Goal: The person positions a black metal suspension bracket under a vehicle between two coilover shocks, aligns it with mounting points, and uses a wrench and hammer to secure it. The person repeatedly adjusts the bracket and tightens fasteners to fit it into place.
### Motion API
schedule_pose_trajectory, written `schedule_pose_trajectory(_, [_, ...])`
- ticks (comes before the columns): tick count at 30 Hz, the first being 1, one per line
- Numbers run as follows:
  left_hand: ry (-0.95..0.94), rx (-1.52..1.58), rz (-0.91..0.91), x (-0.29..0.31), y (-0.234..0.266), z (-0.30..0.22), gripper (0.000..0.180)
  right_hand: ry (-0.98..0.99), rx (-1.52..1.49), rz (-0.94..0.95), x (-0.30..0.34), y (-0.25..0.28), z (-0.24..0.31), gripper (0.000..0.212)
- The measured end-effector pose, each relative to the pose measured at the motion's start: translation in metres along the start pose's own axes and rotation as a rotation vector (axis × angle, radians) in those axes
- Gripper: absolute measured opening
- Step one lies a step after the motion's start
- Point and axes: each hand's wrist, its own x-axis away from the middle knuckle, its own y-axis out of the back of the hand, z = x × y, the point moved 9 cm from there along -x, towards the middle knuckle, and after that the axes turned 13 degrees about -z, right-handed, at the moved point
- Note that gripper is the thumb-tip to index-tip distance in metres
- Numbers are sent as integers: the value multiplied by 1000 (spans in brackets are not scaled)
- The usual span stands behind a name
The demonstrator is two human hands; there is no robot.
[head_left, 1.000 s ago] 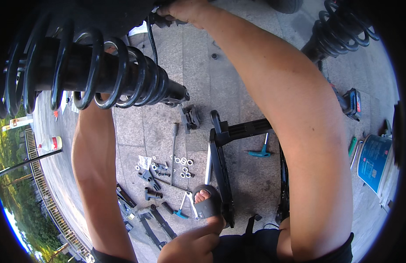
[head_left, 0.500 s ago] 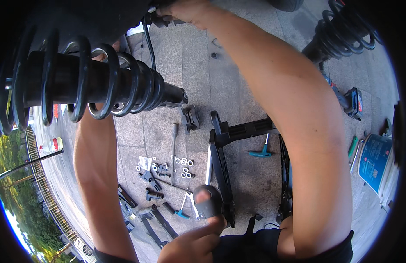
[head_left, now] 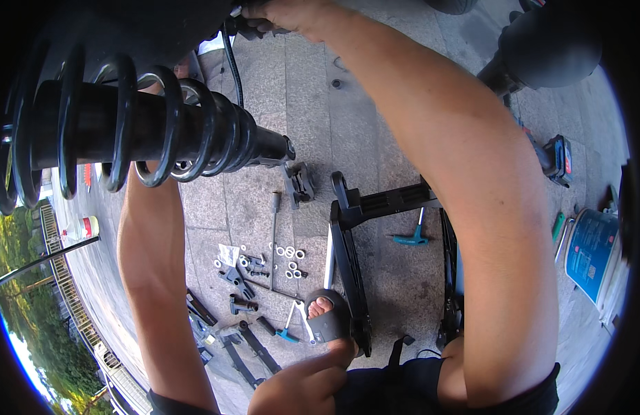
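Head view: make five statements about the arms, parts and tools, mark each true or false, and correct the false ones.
1. The right hand is at the picture's upper edge. True.
2. The left forearm passes in front of the coil-sprung shock. False: it passes behind.
3. White rings lie on the paving. True.
4. The foot in view wears a red boot. False: it wears a dark open-toed sandal.
5. A teal T-handled tool lies on the paving. True.

blue bucket (head_left: 588,250), railing (head_left: 63,292), green trees (head_left: 24,301)
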Motion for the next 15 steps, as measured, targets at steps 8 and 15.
schedule_pose_trajectory(8, [-477,-847,36,12,0,-7,28,-14,-3,12,0,1,0,18])
schedule_pose_trajectory(15, [103,104,-778,18,35,19,27,-48,-140,2,1,-5,-7,14])
